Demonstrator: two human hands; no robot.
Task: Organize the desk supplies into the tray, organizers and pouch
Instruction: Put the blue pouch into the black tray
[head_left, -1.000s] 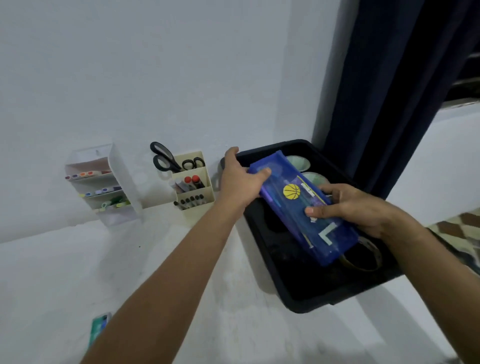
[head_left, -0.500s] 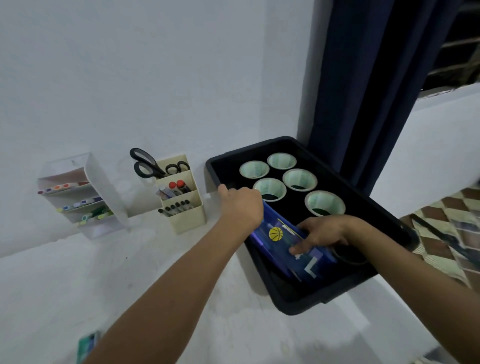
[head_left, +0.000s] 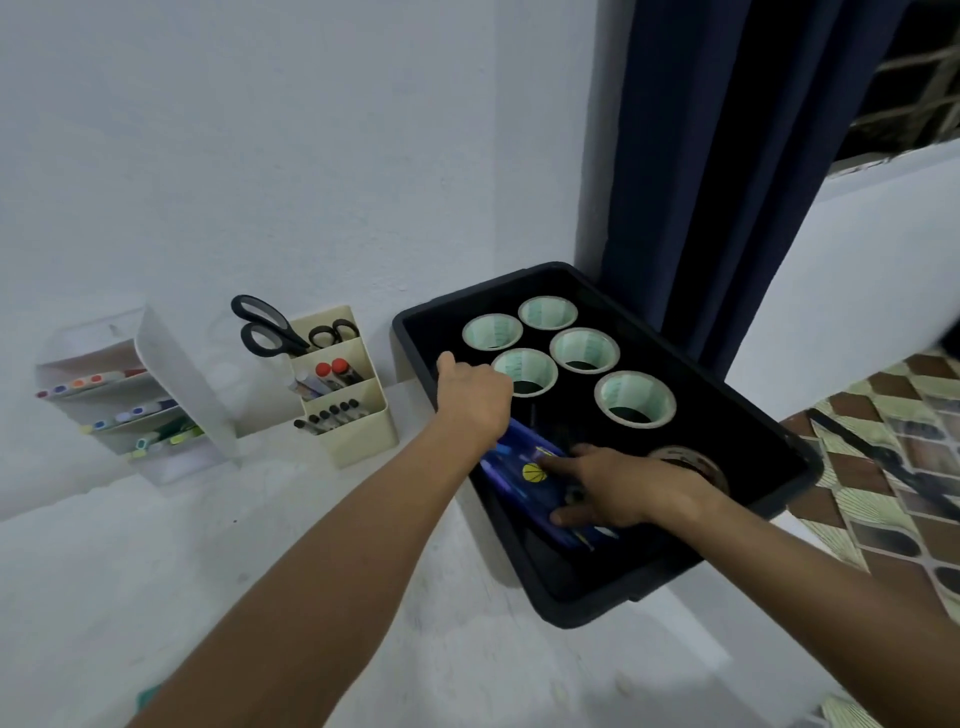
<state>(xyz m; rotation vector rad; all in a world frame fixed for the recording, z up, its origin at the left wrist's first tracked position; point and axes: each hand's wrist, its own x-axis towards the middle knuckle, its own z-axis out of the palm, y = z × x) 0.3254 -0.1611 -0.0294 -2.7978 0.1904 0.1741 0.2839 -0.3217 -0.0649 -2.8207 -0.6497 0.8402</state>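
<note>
A black tray sits on the white desk against the wall. Inside it lies a blue pouch with a yellow basketball print, near the tray's front left wall. My left hand grips the pouch's far end, thumb up by the tray rim. My right hand rests on the pouch's near end, fingers spread over its top and thumb along its side. Several green-cored tape rolls stand in the tray's back half, and a brown tape roll lies behind my right hand.
A cream organizer holds scissors and markers left of the tray. A white tiered organizer with coloured pens stands further left. A dark curtain hangs behind the tray. The desk's right edge drops to a tiled floor.
Both hands have lowered the blue pouch from above the tray down onto the tray's floor at its front left. The tape rolls behind it have come into view.
</note>
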